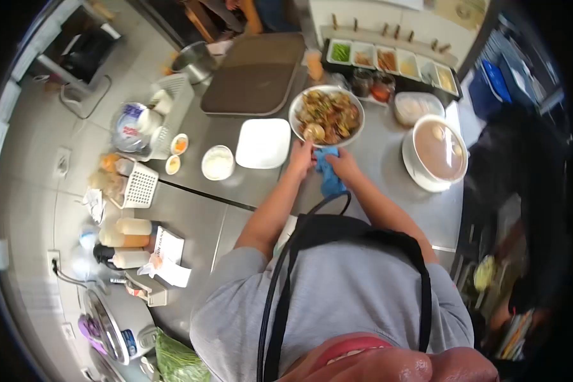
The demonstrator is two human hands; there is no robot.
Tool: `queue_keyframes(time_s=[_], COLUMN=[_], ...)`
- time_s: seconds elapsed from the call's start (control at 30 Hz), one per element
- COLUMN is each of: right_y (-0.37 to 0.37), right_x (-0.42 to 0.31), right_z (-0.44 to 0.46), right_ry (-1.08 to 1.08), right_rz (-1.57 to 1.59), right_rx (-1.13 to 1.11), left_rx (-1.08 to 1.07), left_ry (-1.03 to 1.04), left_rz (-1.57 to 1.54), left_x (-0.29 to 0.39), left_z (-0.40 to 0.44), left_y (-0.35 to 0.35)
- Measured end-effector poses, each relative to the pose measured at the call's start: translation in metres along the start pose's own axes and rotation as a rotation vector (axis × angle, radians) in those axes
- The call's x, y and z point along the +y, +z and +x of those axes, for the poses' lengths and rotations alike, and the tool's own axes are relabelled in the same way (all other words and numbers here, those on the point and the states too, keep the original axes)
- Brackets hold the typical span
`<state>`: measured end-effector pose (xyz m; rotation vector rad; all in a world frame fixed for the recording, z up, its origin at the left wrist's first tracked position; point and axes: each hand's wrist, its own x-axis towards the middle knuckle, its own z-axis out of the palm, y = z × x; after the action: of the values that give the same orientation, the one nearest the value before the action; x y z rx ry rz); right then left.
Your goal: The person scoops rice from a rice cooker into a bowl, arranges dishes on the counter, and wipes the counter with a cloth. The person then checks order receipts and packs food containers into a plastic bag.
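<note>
A white bowl (361, 129) heaped with browned, mixed food pieces stands on the steel counter in front of me. My right hand (345, 165) grips a bunched blue cloth (332, 181) just below the bowl's near edge. Close beside it, my left hand (301, 158) has its fingers closed at the bowl's near rim, next to the cloth. Whether those fingers pinch the rim or a bit of cloth is hard to see. A white square plate (263, 144) lies to the left of my left hand.
Right of the bowl stand a large white pot of brown liquid (437, 153) and a lidded clear container (417, 108). A topping rack (388, 60) lines the back. On the left are a small white bowl (218, 163), baskets (141, 186) and sauce bottles (130, 233). Another person is partly visible at the top.
</note>
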<state>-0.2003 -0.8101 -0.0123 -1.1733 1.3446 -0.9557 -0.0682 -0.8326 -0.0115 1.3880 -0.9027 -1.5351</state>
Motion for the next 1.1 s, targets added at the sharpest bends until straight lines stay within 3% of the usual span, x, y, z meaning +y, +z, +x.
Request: queue_keyframes(time_s=[0.03, 0.17, 0.23, 0.3, 0.37, 0.47, 0.57, 0.6, 0.7, 0.8, 0.87, 0.93, 1.0, 1.03, 1.1], right_y=[0.003, -0.027, -0.055, -0.082, -0.107, -0.106, -0.101, -0.101, -0.108, -0.108, -0.106, -0.106, -0.107, -0.107, -0.104], right_x=[0.002, -0.028, -0.039, -0.033, -0.014, 0.018, 0.014, 0.015, 0.023, 0.021, 0.021, 0.022, 0.025, 0.024, 0.019], right_z=[-0.012, -0.030, -0.036, -0.032, -0.019, -0.016, -0.035, -0.038, -0.038, -0.042, -0.044, -0.040, -0.038, -0.038, -0.040], right_ry=[0.165, 0.130, 0.147, -0.055, -0.255, -0.355, -0.490, -0.481, -0.454, -0.477, -0.468, -0.449, -0.456, -0.457, -0.456], right_rz=[0.446, 0.631, 0.547, 0.367, -0.173, -0.733, -0.914, -0.849, -0.844, -0.831, -0.855, -0.876, -0.894, -0.904, -0.903], right_rx=[-0.034, -0.028, 0.110, 0.205, 0.358, 0.524, 0.471, 0.505, 0.528, 0.527, 0.524, 0.520, 0.522, 0.528, 0.550], left_rx=[0.049, 0.031, 0.111, 0.074, 0.065, 0.064, -0.005, -0.032, -0.138, -0.154, 0.087, 0.295, 0.455, 0.586, 0.786], left_ry=[-0.043, 0.034, 0.036, 0.011, 0.058, 0.152, 0.139, 0.019, 0.041, 0.414, 0.507, 0.539, 0.688, 0.625, 0.866], left_rz=[0.049, -0.038, 0.037, -0.030, -0.024, 0.020, -0.023, -0.024, 0.222, 0.469, 0.599, 0.532, 0.729, 0.742, 0.913], left_x=[0.005, -0.001, 0.007, 0.006, -0.001, -0.014, -0.024, -0.022, 0.025, 0.101, 0.176, 0.243, 0.300, 0.330, 0.379], left_z=[-0.004, -0.005, -0.014, -0.017, -0.019, -0.027, -0.038, -0.044, -0.070, -0.068, -0.074, -0.077, -0.064, -0.059, -0.038], left_y=[0.001, 0.002, 0.009, 0.008, 0.006, 0.004, -0.002, -0.007, -0.020, -0.071, -0.107, -0.145, -0.205, -0.226, -0.284])
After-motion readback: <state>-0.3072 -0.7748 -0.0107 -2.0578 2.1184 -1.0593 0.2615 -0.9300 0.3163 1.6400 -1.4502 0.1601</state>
